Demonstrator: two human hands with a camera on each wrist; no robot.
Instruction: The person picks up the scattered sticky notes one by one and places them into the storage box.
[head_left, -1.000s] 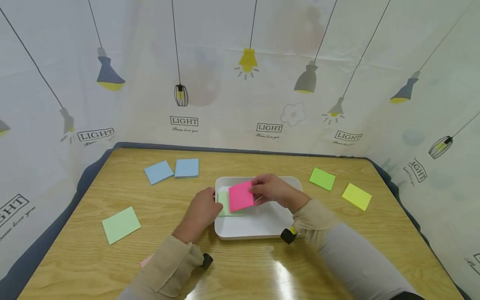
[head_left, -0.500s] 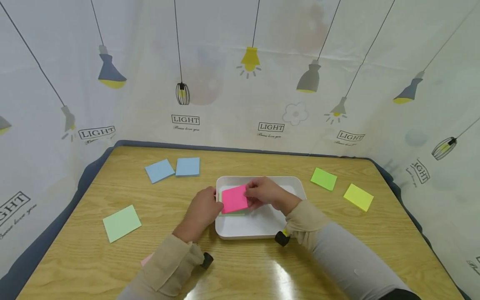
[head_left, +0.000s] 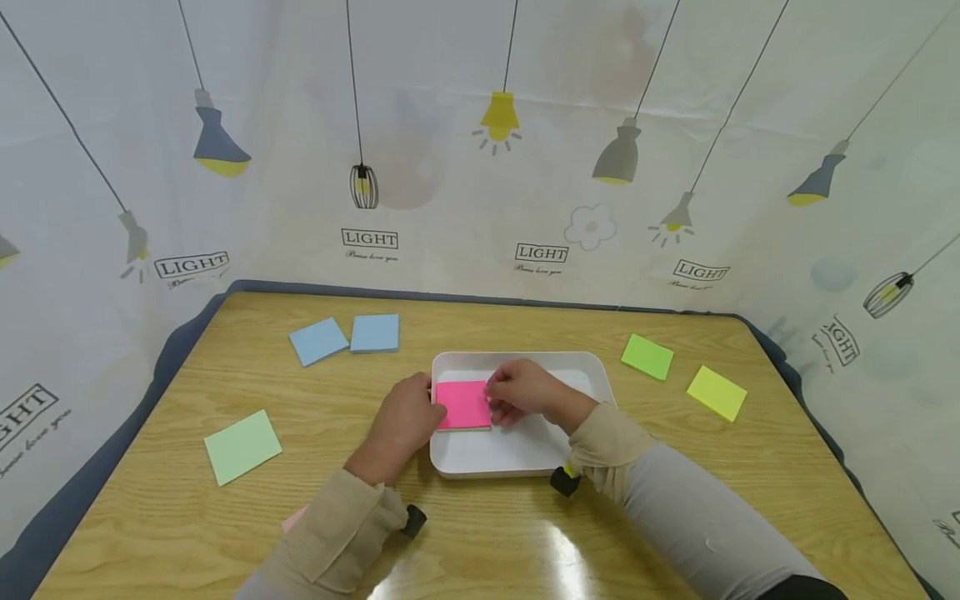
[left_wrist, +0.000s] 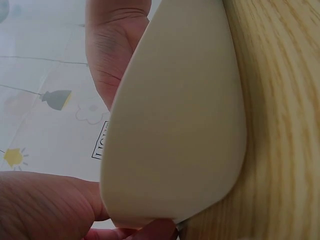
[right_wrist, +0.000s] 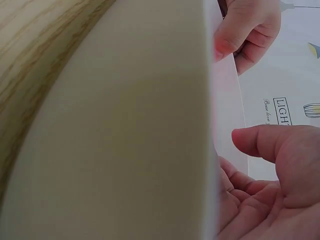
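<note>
Head view: left hand (head_left: 401, 417) around tray (head_left: 517, 450) rim; right hand (head_left: 527, 392), grip unclear, at pink pad (head_left: 462, 405) edge; tray floor open nearside.

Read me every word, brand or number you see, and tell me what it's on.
"LIGHT": boxed, repeated across the lamp-print backdrop; some copies cut off.
"love you": script beneath several LIGHT boxes; its first word is too small to read.
No lettering shows on the pink pad or white tray.
</note>
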